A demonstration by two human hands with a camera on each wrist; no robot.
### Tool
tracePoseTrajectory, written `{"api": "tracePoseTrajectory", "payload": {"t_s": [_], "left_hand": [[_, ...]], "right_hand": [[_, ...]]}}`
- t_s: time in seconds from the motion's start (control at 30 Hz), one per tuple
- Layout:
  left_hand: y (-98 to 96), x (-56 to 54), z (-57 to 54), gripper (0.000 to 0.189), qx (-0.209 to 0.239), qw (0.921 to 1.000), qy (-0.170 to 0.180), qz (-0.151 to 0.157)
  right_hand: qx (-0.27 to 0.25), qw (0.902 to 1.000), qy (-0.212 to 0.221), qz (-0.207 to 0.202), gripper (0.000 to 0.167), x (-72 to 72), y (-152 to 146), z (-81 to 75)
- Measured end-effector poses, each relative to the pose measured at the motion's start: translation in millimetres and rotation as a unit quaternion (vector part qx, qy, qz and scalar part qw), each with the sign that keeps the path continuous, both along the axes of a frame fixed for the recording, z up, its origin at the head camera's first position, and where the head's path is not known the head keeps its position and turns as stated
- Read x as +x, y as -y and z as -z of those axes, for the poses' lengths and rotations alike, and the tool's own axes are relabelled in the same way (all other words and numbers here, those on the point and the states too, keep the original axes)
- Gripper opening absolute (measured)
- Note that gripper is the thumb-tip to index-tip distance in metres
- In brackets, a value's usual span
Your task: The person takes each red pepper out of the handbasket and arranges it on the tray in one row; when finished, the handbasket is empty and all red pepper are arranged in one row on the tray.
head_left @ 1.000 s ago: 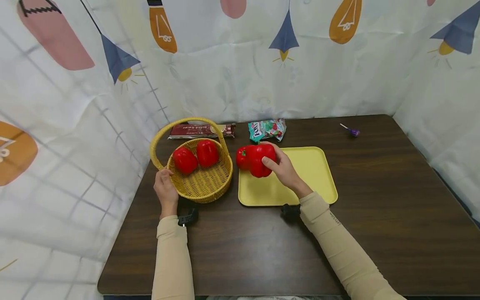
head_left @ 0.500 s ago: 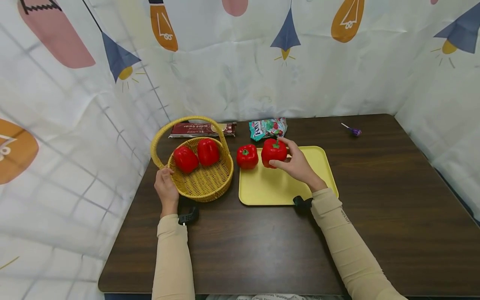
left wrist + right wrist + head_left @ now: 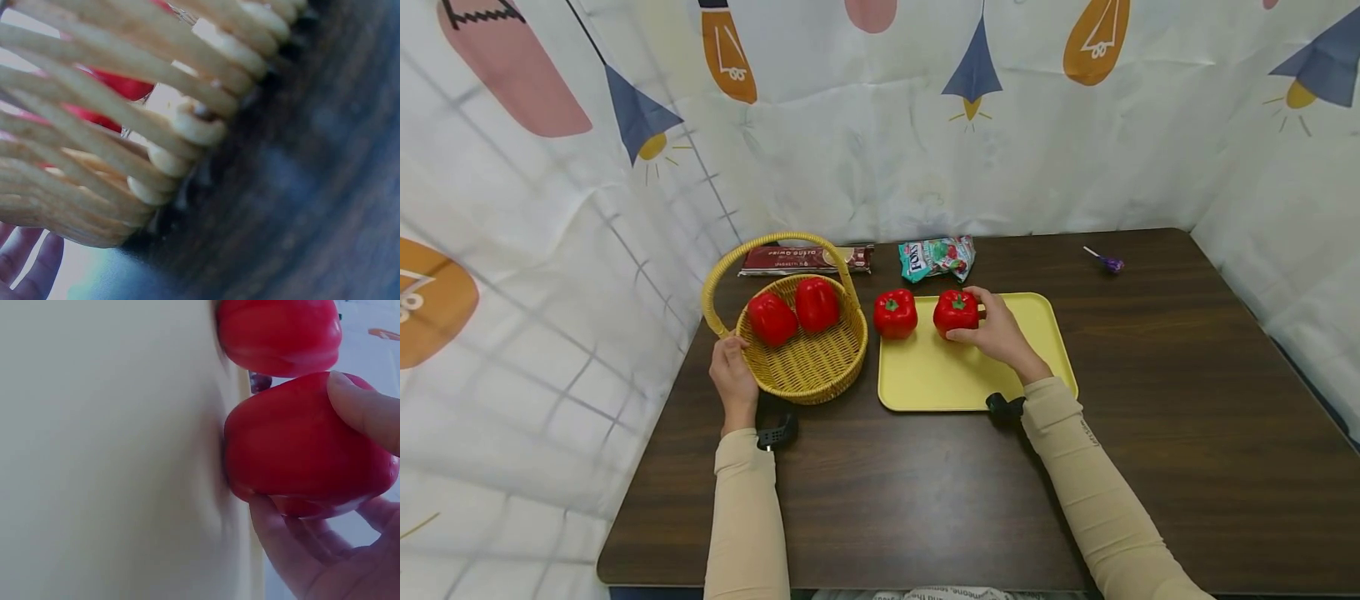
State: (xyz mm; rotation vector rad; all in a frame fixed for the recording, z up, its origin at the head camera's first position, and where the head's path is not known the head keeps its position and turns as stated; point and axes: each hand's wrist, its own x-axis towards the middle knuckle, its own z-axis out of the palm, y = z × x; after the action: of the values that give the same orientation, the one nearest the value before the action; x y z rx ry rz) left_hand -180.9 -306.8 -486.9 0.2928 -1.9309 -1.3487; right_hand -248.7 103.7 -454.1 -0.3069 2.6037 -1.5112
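Note:
My left hand [image 3: 732, 379] grips the left rim of a yellow woven basket [image 3: 808, 379] at the foot of its arched handle. Two red bell peppers lie inside it, one on the left [image 3: 772, 320] and one on the right [image 3: 817, 304]. With thumb and fingers around its sides, my right hand [image 3: 1000, 333] holds another red bell pepper [image 3: 956, 312], stem up, on the yellow tray [image 3: 925, 379]. Left of that stands one more bell pepper [image 3: 895, 314] at the tray's back left corner. In the right wrist view the held pepper [image 3: 300, 447] sits against the tray surface.
Behind the basket lies a dark red spaghetti packet [image 3: 775, 261]. A green candy bag [image 3: 936, 257] is behind the tray. Far to the right lies a purple lollipop [image 3: 1109, 264] on the dark wooden table [image 3: 1187, 417]. A patterned white curtain [image 3: 880, 150] hangs along the back.
My right hand has carried its pepper rightward, turned it stem up and lowered it onto the tray, beside the other pepper. My left hand stays on the basket.

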Motion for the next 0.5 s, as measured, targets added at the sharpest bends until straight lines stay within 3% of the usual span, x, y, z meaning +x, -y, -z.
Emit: {"api": "tracePoseTrajectory", "payload": {"t_s": [0.23, 0.5], "left_hand": [[0.2, 1.1, 0.8, 0.050, 0.009, 1.0000, 0.000, -0.002], [0.5, 0.9, 1.3, 0.052, 0.011, 0.9999, 0.005, -0.001]], "right_hand": [[0.010, 0.9999, 0.002, 0.005, 0.083, 0.1, 2.8, 1.2], [0.000, 0.9998, -0.004, -0.018, 0.081, 3.4, 8.4, -0.7]]}}
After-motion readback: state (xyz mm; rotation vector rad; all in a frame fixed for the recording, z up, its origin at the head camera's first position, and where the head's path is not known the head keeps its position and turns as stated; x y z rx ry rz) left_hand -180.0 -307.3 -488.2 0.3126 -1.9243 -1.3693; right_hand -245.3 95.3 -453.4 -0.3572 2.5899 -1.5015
